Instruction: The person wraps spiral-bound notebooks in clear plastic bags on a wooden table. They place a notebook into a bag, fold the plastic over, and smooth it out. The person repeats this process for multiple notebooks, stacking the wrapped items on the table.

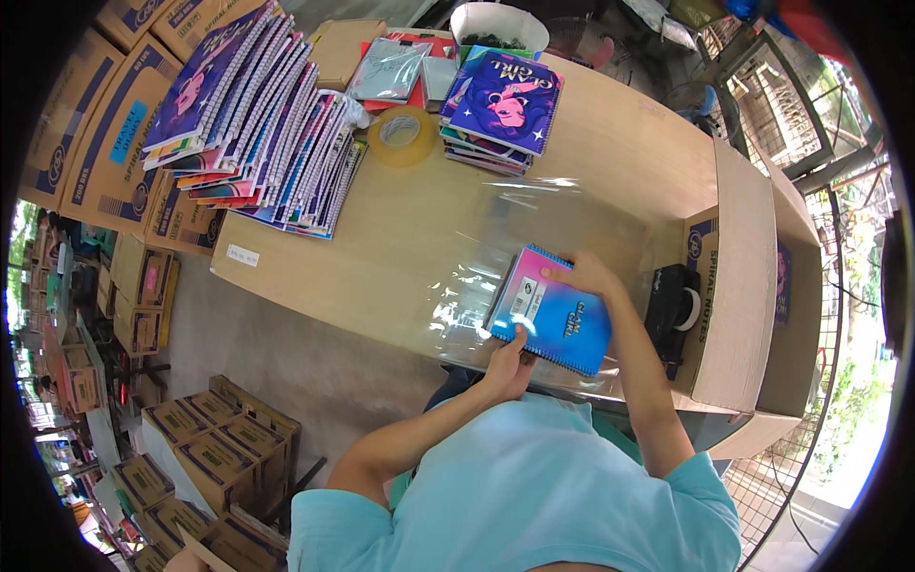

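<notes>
- Notebook (pixel 562 324) is over clear film (pixel 538 214) on the table (pixel 334 286).
- Left hand (pixel 510 367) pinches its near edge.
- Right hand (pixel 586 275) pinches its far edge.
- Tape dispenser (pixel 662 310) stands beside the carton (pixel 739 286).
- Tape roll (pixel 383 136) lies between notebook piles (pixel 502 103).
</notes>
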`<state>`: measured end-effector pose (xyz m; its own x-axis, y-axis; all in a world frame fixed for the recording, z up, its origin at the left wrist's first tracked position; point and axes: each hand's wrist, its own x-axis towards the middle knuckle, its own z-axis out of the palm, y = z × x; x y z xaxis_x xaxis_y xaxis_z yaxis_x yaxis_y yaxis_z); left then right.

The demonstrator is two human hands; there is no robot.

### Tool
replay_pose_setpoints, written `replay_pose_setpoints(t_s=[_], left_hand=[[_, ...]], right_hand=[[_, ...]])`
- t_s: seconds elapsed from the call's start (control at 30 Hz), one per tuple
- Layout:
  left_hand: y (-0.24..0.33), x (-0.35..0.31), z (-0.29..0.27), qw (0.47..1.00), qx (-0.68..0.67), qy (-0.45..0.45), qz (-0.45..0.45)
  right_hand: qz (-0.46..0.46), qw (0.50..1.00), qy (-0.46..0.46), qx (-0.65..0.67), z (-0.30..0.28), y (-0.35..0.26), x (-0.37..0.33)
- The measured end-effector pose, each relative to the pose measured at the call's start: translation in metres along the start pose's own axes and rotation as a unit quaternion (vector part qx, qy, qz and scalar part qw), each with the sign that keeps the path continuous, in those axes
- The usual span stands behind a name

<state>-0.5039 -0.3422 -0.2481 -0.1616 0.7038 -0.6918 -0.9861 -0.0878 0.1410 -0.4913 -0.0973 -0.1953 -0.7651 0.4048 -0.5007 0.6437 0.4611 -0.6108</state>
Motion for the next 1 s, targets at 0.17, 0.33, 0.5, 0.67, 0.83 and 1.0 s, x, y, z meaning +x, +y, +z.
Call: replay_pose_setpoints(t_s=[0.17, 0.33, 0.5, 0.67, 0.83, 1.0], left_hand=[[0.0, 0.005, 0.012, 0.997, -0.034, 0.063, -0.031], [-0.001, 0.018, 0.015, 0.993, -0.065, 0.089, -0.036], [-0.004, 0.022, 0.021, 0.991, -0.092, 0.094, 0.015], [-0.006, 0.0, -0.011, 0.987, 0.15, 0.044, 0.033], [0.066, -0.065, -0.031, 0.301, 0.833, -0.059, 0.46], [0.081, -0.051, -0.061, 0.353, 0.836, -0.128, 0.4]], right_hand=[[-0.01, 1.0, 0.002, -0.027, -0.003, -0.003, 0.016], [-0.012, 0.997, 0.029, -0.065, 0.002, 0.014, 0.03], [-0.038, 0.992, 0.071, -0.094, 0.005, 0.017, 0.029], [-0.02, 0.985, 0.074, -0.156, -0.001, 0.002, 0.021], [-0.15, 0.933, 0.284, -0.161, 0.0, -0.004, -0.013], [-0.219, 0.94, 0.256, -0.046, 0.052, -0.03, -0.127]])
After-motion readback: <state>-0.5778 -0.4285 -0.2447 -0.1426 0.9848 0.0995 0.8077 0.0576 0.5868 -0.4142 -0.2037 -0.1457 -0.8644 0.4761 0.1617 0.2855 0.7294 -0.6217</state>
